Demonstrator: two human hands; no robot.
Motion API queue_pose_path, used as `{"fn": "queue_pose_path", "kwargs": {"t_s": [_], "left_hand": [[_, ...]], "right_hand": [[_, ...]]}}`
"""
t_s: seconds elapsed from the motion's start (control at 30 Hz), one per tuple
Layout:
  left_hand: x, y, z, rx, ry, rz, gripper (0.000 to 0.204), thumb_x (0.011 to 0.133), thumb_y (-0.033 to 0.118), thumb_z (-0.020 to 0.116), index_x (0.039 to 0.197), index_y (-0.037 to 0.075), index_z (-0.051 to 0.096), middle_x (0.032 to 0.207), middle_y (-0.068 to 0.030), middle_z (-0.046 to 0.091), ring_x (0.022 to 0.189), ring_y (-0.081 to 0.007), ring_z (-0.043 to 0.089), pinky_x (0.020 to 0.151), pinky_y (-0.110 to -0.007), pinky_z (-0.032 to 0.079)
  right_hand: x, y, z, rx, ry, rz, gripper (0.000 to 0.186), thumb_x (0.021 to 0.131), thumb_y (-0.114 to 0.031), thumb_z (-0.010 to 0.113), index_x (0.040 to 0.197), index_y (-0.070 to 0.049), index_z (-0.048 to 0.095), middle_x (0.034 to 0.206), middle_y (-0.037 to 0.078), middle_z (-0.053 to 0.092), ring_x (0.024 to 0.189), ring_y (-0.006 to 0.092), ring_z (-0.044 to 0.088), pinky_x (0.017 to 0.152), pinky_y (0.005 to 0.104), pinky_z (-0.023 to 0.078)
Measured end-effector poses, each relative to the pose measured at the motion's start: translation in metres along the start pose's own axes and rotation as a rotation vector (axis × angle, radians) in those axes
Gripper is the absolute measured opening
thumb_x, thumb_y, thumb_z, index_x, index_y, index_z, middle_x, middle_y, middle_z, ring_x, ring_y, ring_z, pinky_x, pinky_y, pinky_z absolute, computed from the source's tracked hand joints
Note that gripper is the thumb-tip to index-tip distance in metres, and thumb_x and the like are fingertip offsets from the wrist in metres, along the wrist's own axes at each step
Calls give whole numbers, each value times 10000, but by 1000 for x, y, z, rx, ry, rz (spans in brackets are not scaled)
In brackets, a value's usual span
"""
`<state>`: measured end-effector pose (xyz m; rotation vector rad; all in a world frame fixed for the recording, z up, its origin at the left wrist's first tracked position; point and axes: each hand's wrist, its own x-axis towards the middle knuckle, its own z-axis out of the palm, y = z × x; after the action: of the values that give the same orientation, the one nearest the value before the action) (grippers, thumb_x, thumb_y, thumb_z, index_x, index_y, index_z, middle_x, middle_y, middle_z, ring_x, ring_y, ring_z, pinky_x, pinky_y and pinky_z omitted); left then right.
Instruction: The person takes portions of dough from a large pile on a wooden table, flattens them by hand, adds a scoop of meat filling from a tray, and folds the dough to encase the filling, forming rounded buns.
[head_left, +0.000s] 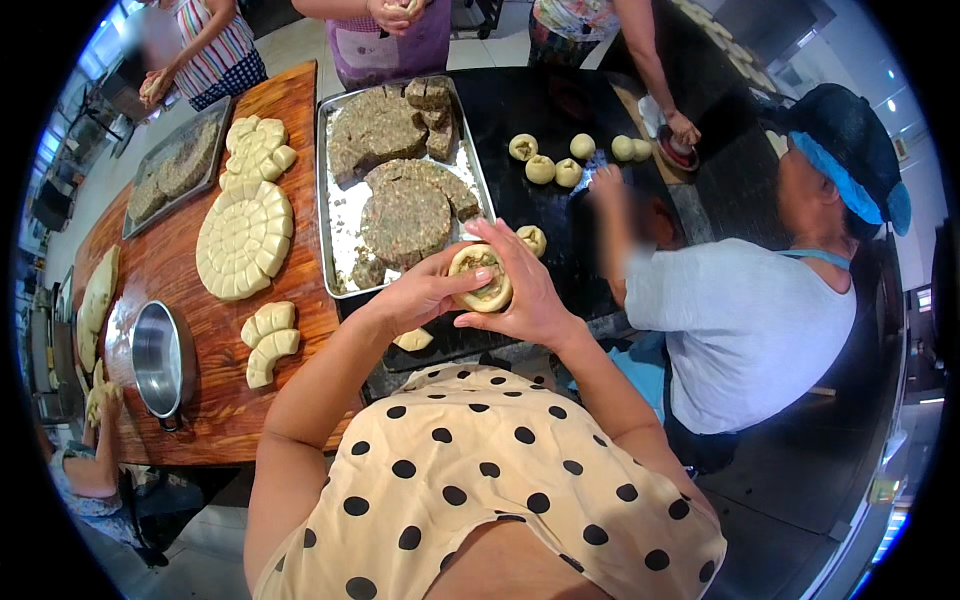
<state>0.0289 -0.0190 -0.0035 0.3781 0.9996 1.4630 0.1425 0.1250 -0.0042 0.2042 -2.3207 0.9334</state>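
Between my two hands sits a round cup of pale dough (498, 293), its open top facing up with filling showing inside. My left hand (430, 290) wraps its left side, the thumb pressed over the rim into the opening. Around the right side curves my right hand (532, 295), fingers closed against the dough wall. Just beyond my right fingers a filled dough ball (532, 240) rests on the black table. A loose piece of dough (413, 340) lies below my left wrist. Left of my hands, a metal tray (325, 215) holds big slabs of speckled brown filling (405, 212).
Cut dough rounds (244, 240) and a steel pot (162, 358) stand on the wooden table (225, 385). Several dough balls (540, 169) sit on the black table (500, 105). A co-worker in a white shirt (760, 330) works close on my right; other people stand around the tables.
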Motion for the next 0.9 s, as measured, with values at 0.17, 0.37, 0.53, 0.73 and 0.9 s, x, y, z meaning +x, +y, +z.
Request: {"fn": "queue_pose_path", "kwargs": {"t_s": [0.17, 0.37, 0.53, 0.73, 0.9], "left_hand": [[4, -6, 2, 5, -2, -9, 587, 993, 223, 581, 1478, 72, 287, 1305, -77, 519, 1188, -168, 555, 950, -330, 500], [4, 0, -2, 5, -57, 39, 601, 959, 197, 628, 1462, 88, 319, 1294, -61, 528, 1182, -161, 557, 956, -326, 489], [14, -22, 7, -184, 76, 93, 571, 936, 207, 650, 1418, 64, 379, 1293, -63, 540, 1180, -166, 562, 953, -355, 490], [5, -8, 12, 117, 50, 42, 695, 964, 207, 615, 1527, 80, 228, 1300, -50, 530, 1190, -134, 531, 961, -309, 459], [0, 12, 20, 327, -56, 46, 658, 1031, 369, 477, 1545, 85, 179, 1325, -28, 480, 1111, -107, 501, 949, -294, 426]], "right_hand": [[-12, 2, 9, -21, 4, 33, 822, 648, -197, 836, 1367, -60, 463, 1318, 104, 583, 1217, 361, 548, 1052, 446, 436], [-14, 7, 21, 42, 144, -11, 766, 633, -120, 834, 1324, -56, 509, 1290, 143, 593, 1178, 364, 575, 1022, 441, 457], [-15, 11, 30, 18, 332, 52, 891, 609, -105, 851, 1394, -52, 434, 1325, 163, 568, 1214, 395, 546, 1029, 459, 442], [-11, 6, 4, -10, 0, 85, 894, 632, -179, 854, 1405, -60, 420, 1363, 177, 538, 1236, 378, 535, 1047, 473, 427], [-8, 6, 9, 29, 204, -20, 537, 689, -159, 798, 1178, -20, 625, 1160, 159, 666, 1093, 329, 642, 1055, 451, 439]]}}
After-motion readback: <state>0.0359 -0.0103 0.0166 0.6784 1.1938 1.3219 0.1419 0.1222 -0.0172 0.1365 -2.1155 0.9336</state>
